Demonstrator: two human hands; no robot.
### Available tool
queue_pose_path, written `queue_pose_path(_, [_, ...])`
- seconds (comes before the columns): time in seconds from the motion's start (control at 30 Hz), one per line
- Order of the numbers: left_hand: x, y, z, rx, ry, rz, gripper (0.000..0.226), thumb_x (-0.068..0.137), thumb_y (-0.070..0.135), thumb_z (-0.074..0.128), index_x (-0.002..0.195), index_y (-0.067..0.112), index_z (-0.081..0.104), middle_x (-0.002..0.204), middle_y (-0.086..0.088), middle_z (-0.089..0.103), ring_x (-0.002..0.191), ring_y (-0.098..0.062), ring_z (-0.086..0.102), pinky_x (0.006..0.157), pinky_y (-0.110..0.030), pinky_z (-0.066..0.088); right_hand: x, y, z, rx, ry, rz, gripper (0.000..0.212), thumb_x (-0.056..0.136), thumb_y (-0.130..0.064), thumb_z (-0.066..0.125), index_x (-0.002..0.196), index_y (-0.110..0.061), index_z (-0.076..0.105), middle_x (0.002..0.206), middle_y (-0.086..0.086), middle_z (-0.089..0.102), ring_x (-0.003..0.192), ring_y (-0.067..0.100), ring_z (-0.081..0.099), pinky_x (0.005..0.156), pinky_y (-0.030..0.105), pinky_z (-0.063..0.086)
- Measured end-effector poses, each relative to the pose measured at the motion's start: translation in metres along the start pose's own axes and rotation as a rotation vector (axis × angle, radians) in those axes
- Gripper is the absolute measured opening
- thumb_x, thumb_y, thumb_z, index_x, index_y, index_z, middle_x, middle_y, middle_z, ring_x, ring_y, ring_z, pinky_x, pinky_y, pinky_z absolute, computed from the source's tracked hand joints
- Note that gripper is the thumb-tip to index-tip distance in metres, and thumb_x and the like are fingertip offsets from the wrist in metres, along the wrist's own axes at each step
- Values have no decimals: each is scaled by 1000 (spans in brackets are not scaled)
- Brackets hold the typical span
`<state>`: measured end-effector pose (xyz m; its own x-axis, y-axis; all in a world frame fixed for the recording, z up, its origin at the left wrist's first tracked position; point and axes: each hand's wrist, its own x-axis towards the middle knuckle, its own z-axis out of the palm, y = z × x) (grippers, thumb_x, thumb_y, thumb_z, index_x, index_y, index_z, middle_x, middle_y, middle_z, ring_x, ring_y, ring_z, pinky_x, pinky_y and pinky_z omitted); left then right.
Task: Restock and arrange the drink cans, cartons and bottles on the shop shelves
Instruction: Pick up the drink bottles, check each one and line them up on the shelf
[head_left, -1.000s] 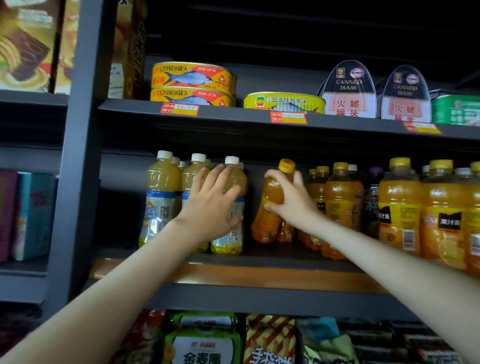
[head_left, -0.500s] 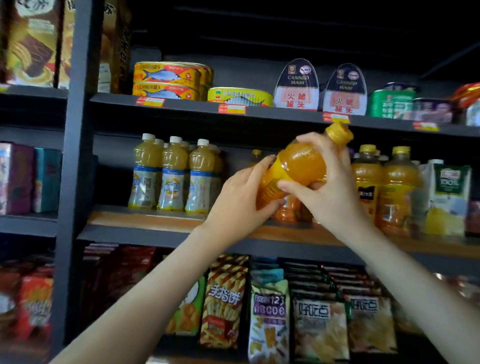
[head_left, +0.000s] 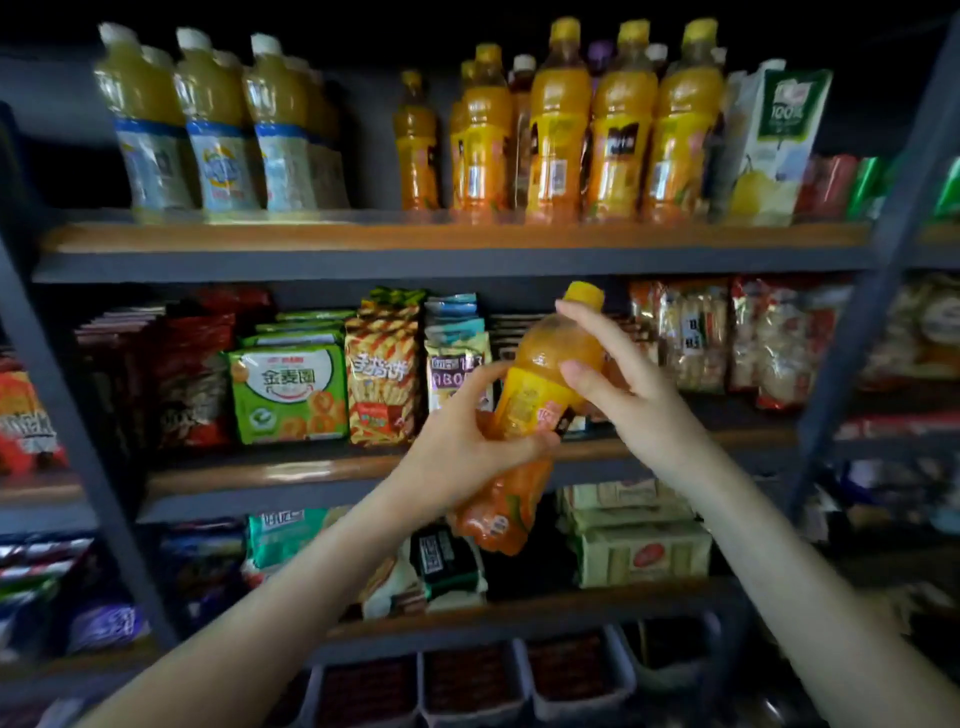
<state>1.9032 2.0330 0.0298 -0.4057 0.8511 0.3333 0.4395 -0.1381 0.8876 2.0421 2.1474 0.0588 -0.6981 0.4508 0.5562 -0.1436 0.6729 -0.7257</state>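
Here the orange bottle (head_left: 540, 395) leaned with its cap toward one o'clock, off the shelves, gripped low by the left hand (head_left: 462, 447) and high by the right hand (head_left: 618, 384); the drinks shelf (head_left: 415, 244) lay at twelve o'clock.

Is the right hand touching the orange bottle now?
Touching. The head view shows the right hand with its thumb pressed on the orange bottle and a finger at its neck; the left hand grips lower down.

The wooden drinks shelf (head_left: 363, 236) carries upright juice bottles (head_left: 558, 124) and a carton (head_left: 774, 140).
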Motion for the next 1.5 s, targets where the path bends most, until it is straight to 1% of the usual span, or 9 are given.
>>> queue_pose_path(0.13, [-22,-28,8,-294,-85,-290,67,72,21,85,128,14,50,99,-5,73,82,-16,72,71,-32,58,-28,40,25,-147,-50,35,44,102,-25,40,141,-44,34,143,-30,31,129,-21,26,110,12,26])
queue_pose_path(0.23, [-32,-39,5,-356,-120,-438,50,81,21,75,127,14,55,103,-6,71,82,-17,72,70,-31,59,-47,62,40,-520,-29,-55,65,98,3,44,142,-44,32,154,0,28,143,16,20,117,34,16])
queue_pose_path(0.4, [-41,-43,-3,-341,-265,-495,23,89,26,67,107,13,62,88,-3,73,75,-15,72,63,-28,58,-72,80,63,-612,-241,-227,82,85,-7,66,150,-32,24,157,-15,12,148,6,-6,116,34,4])
queue_pose_path(0.6, [-42,-53,-10,-253,-389,-466,22,87,35,65,103,20,66,105,-7,73,96,-22,70,89,-39,56,-83,89,78,-627,-86,-211,59,81,-26,69,135,-13,49,141,9,48,140,13,26,118,25,15])
queue_pose_path(0.7, [-41,-53,-19,-316,-418,-466,41,80,50,56,101,17,67,104,-12,73,93,-23,70,80,-34,59,-85,79,80,-359,-13,78,43,79,-34,73,115,-43,51,121,-13,56,119,-2,49,106,25,39])
queue_pose_path(0.87, [-42,-55,-21,-190,-407,-251,50,79,61,46,102,22,65,89,-10,71,84,-24,72,78,-32,58,-90,88,78,-168,24,286,32,63,-25,89,78,-33,62,68,-25,66,72,-10,62,65,11,44])
queue_pose_path(1.0, [-40,-78,-6,217,-255,98,35,92,52,54,124,36,59,102,5,67,90,-7,66,85,-32,54,-92,88,79,32,-25,378,22,71,-12,84,83,-23,69,80,-13,73,77,-1,67,68,15,50])
queue_pose_path(1.27, [-43,-89,23,97,-293,190,85,88,41,59,151,47,3,125,5,57,104,2,60,88,-21,52,-96,91,75,279,-100,465,31,80,-9,76,103,-28,69,105,-2,74,102,16,68,91,37,54])
queue_pose_path(1.5, [-34,-97,28,66,-312,276,70,96,25,56,149,49,17,134,13,52,116,-12,59,93,-40,53,-103,98,70,419,-52,456,44,78,-19,76,117,-23,57,106,-9,73,102,13,68,81,25,54])
